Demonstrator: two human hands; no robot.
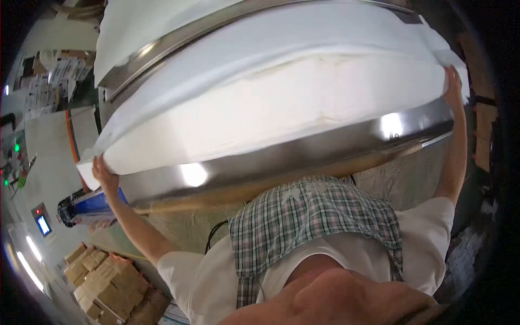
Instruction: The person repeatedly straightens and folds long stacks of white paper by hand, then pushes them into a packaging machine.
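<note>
A long, thick layer of soft white sheet material stretches from left to right in front of me, its far part bluish white and its near part cream. My left hand holds its left end, the fingers bent over the edge. At the far right, my right hand grips the other end, with loose white material bunched around the fingers. Both arms are spread wide. Beneath the sheet runs a shiny metal surface with bright light reflections. The undersides of both hands' grips are hidden.
A metal bar crosses behind the sheet, with more white material beyond. Cardboard boxes are stacked at lower left. A lit control screen and a blue machine part are on the left.
</note>
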